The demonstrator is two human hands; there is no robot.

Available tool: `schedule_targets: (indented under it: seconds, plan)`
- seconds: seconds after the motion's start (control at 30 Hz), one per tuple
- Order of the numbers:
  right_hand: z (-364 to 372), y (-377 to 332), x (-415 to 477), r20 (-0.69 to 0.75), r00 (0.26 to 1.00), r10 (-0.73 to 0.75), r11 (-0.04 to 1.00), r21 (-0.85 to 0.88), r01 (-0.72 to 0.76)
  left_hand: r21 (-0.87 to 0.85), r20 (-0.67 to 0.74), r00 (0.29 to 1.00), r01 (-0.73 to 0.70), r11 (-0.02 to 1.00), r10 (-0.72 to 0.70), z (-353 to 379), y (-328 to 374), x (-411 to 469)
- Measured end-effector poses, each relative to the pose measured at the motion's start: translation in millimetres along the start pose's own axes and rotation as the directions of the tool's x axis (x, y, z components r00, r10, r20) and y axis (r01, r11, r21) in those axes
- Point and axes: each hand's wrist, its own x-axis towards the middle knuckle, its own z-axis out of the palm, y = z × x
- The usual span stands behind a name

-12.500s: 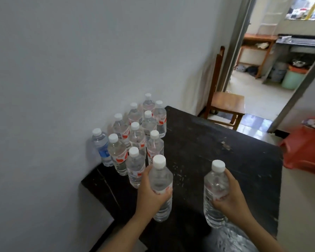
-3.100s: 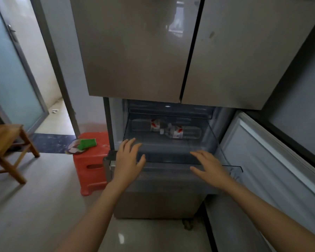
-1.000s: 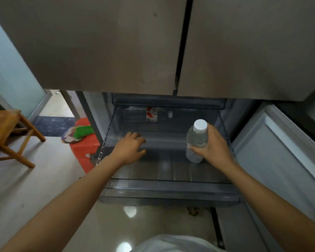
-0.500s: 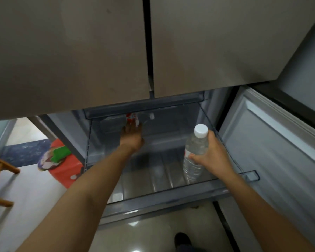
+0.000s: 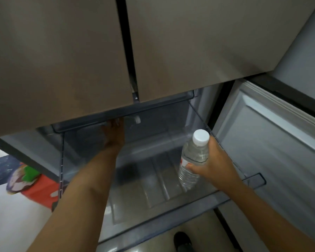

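My right hand (image 5: 216,166) grips a clear water bottle (image 5: 194,155) with a white cap. The bottle is nearly upright over the right side of the fridge's pulled-out clear drawer (image 5: 153,225). My left hand (image 5: 115,135) reaches to the drawer's back, where its fingers curl over a bottle lying on its side. Of that lying bottle only the white cap (image 5: 137,119) shows, just right of the hand. The upper fridge doors hide the fingertips and the rest of it.
The two shut upper fridge doors (image 5: 62,60) overhang the drawer's back. An open lower door (image 5: 271,146) stands at the right. A red stool (image 5: 42,190) with a green item on it sits at the left on the floor. My shoe (image 5: 182,240) is below the drawer.
My left hand has stayed at the back on the lying bottle, whose red label no longer shows. The right hand still holds its bottle over the drawer's right side. The view has tipped lower.
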Motion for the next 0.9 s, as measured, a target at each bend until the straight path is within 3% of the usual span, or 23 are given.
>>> schedule_targets:
  seconds: [0.07,0.23,0.4,0.67,0.73,0.83,0.9]
  plan:
    - [0.6,1.1,0.6,-0.005,1.0,-0.006,1.0,-0.002,0.006,0.007,-0.068,0.998,0.021,1.0,-0.02,2.1,2.1,2.2]
    - [-2.4,-2.0,0.2,-0.001,1.0,-0.019,1.0,-0.016,0.019,-0.011,-0.029,0.999,0.038,0.999,-0.038,2.8,9.4,-14.1]
    - [-5.3,-7.5,-2.7,0.016,1.0,-0.023,0.999,-0.033,0.023,0.108,-0.002,0.975,-0.219,0.97,0.221,4.8,-0.1,-34.3]
    - [-8.9,-13.1,-6.8,0.038,0.998,-0.05,0.994,-0.094,0.054,0.148,0.11,0.846,-0.532,0.834,0.521,-26.4,2.0,-106.0]
    - [-9.5,-13.9,-7.1,0.046,0.998,-0.051,0.991,-0.119,0.056,0.067,0.092,0.859,-0.509,0.858,0.503,-40.5,4.5,-120.9]
    - [-10.0,-14.0,-7.2,0.057,0.997,-0.06,0.989,-0.129,0.067,-0.173,0.042,0.942,-0.32,0.931,0.332,-67.7,0.4,-138.8]
    - [-10.0,-13.2,-7.8,0.065,0.996,-0.065,0.99,-0.121,0.073,-0.312,0.001,0.966,-0.246,0.918,0.259,-83.3,-4.4,-150.7]
